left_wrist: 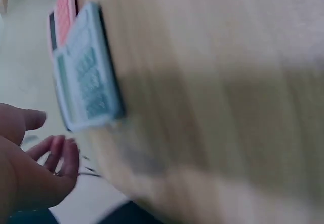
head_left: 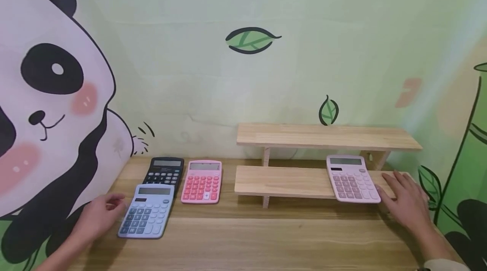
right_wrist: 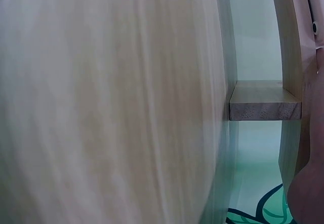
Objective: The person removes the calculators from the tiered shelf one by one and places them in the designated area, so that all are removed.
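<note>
A light pink calculator (head_left: 351, 179) leans on the lower wooden shelf (head_left: 285, 181) toward its right end. My right hand (head_left: 409, 199) rests on that shelf end, its thumb beside the calculator's lower right edge; whether they touch I cannot tell. In the right wrist view the hand (right_wrist: 311, 183) shows only at the right edge. My left hand (head_left: 99, 216) is just left of the blue calculator (head_left: 146, 212), fingers loosely bent, holding nothing. The left wrist view has this hand (left_wrist: 40, 168) near the blue calculator (left_wrist: 88, 77), with a gap between them.
A black calculator (head_left: 163, 171) lies partly under or behind the blue one. Right of it is a pink calculator (head_left: 201, 182) with red-pink keys. The upper shelf (head_left: 323, 135) stands behind the lower one, before a printed cloth backdrop (head_left: 182, 72).
</note>
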Motion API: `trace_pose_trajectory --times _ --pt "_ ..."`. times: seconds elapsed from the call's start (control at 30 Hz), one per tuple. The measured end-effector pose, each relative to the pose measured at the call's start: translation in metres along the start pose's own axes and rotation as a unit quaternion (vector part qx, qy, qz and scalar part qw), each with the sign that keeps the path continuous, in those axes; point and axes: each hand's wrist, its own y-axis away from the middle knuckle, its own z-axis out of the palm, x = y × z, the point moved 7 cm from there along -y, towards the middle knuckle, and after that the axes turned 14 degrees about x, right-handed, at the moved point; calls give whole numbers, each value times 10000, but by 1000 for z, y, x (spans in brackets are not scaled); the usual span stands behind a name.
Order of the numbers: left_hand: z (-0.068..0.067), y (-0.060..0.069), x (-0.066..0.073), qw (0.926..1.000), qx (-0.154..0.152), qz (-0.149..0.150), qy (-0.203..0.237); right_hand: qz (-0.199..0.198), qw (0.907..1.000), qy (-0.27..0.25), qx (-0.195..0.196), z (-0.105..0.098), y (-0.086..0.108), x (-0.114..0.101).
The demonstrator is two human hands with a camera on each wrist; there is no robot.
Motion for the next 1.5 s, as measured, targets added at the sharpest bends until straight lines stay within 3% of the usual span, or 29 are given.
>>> trace_pose_trajectory --times 0.1,0.23,0.33,0.6,0.83,1.0,1.3,1.37,1.5 --pt "-6 7 40 9959 504 660 361 -26 10000 38 9 -1 -1 3" --pt "-2 25 97 9856 621 1332 836 -51 10000 29 -27 -2 -3 3" --pt "7 39 132 9789 406 1621 1177 -18 9998 -19 -182 -2 -3 1" --pt "49 64 203 9619 -408 1638 2149 -35 9987 -188 -481 -4 -4 0" --pt "80 84 258 9341 -942 2080 2743 -177 9979 -357 -519 -10 -5 -1" --pt "101 93 292 9158 -1378 1886 3268 -105 9980 -512 -360 -17 -2 -2" --pt "147 108 361 8708 -1767 1409 4367 15 9966 -539 -628 -20 -4 1" --pt "158 112 374 8659 -1880 1256 4462 35 9964 -513 -677 -19 -2 3" --pt "181 119 391 8631 -2063 850 4531 32 9969 -470 -626 -17 1 3"
